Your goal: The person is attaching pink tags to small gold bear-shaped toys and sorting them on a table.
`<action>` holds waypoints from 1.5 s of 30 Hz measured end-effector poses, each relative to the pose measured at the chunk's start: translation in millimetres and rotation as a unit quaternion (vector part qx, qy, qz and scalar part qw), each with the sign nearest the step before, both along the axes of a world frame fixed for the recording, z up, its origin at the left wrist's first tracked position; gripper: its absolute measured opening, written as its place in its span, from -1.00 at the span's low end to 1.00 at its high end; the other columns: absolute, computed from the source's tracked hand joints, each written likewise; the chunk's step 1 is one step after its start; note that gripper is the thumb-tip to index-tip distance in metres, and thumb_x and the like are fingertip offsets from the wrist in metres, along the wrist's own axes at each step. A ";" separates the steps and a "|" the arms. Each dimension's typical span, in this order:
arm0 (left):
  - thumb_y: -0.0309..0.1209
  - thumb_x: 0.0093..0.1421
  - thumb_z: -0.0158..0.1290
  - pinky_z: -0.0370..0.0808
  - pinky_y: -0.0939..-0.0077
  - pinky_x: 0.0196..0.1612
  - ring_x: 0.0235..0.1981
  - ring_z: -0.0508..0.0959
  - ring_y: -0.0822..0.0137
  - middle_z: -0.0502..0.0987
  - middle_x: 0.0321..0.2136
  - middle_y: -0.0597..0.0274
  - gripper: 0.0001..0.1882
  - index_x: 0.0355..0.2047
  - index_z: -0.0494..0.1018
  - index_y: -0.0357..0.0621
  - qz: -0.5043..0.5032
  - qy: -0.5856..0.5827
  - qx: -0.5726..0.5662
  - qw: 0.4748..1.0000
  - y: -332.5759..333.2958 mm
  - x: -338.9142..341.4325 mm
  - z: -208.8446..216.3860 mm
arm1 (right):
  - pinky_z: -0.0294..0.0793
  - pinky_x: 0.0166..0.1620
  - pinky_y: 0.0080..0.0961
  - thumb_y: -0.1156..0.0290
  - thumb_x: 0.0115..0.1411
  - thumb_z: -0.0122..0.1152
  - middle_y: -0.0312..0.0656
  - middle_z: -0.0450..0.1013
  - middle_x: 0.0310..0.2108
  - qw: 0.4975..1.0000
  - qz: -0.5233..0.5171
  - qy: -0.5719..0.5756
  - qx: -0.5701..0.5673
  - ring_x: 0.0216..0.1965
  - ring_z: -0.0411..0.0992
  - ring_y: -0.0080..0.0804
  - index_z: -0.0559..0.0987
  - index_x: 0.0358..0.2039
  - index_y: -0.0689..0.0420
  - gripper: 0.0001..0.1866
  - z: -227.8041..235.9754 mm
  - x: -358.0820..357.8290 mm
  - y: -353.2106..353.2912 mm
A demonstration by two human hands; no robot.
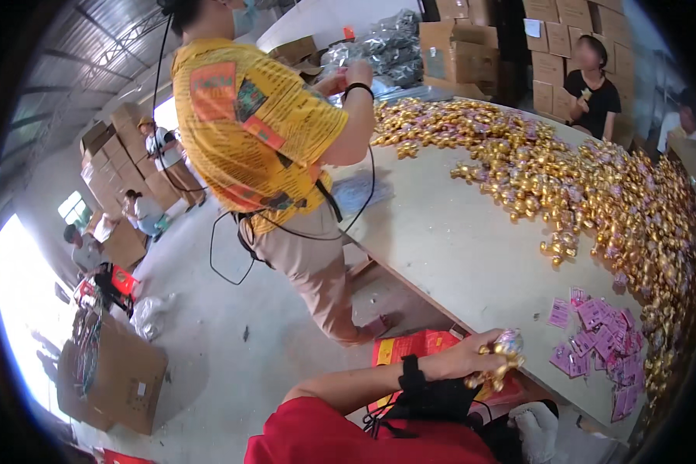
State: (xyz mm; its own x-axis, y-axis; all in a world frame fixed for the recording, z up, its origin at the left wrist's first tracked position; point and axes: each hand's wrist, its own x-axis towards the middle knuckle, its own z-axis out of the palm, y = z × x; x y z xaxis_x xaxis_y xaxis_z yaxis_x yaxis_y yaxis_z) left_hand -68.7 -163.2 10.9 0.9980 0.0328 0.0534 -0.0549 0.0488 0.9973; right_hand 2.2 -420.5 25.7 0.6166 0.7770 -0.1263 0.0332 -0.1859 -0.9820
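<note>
My left hand is at the near edge of a long pale table, fingers closed on a small cluster of gold-coloured trinkets with a bit of clear wrapping. A black band sits on that wrist, and my red sleeve fills the bottom of the view. Just right of the hand, a scatter of small pink paper packets lies on the table. A large heap of the same gold trinkets runs along the far and right side of the table. My right hand does not show.
A person in a yellow shirt stands at the table's left end, hands raised. Another in black stands beyond the heap. Cardboard boxes are stacked behind, an open box sits on the floor, and a red carton lies under the table.
</note>
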 end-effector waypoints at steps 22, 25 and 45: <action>-0.32 0.19 0.11 0.43 0.69 -0.30 -0.31 0.44 0.54 0.49 -0.23 0.28 -0.51 0.10 0.30 -0.16 -0.169 0.136 -0.108 0.970 -27.6 -46.0 -28.4 | 0.43 -0.24 -0.43 0.42 0.23 0.07 -0.16 0.47 -0.34 0.998 0.048 -0.003 -0.038 -0.38 0.41 -0.24 0.54 -0.29 0.20 -0.86 1.6 -8.5 2.9; -0.32 0.11 0.12 0.43 0.53 -0.12 -0.20 0.44 0.42 0.46 -0.19 0.22 -0.48 0.08 0.31 -0.20 -0.192 0.132 0.011 0.972 -44.9 -49.3 -44.3 | 0.35 -0.49 -0.37 0.49 -0.11 0.29 -0.09 0.41 -0.50 0.865 0.095 -0.483 0.095 -0.52 0.40 -0.19 0.46 -0.53 0.20 -0.84 -2.6 -13.9 19.1; -0.21 0.12 0.16 0.42 0.42 -0.01 -0.10 0.50 0.32 0.50 -0.13 0.10 -0.48 0.06 0.36 -0.15 -0.133 0.120 0.087 0.980 -57.6 -37.1 -24.8 | 0.41 -0.10 -0.28 0.52 0.07 0.18 -0.01 0.44 -0.27 0.965 0.062 -0.254 0.013 -0.18 0.42 -0.04 0.52 -0.26 0.24 -0.81 3.9 2.6 6.8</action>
State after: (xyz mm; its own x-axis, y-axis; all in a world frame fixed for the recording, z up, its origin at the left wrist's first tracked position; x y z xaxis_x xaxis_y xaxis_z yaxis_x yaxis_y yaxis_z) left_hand -105.9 -220.8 -13.9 0.9547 -0.2187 -0.2019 0.1735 -0.1422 0.9745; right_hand 4.7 -413.7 29.6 0.4952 0.8481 0.1884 0.5315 -0.1242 -0.8379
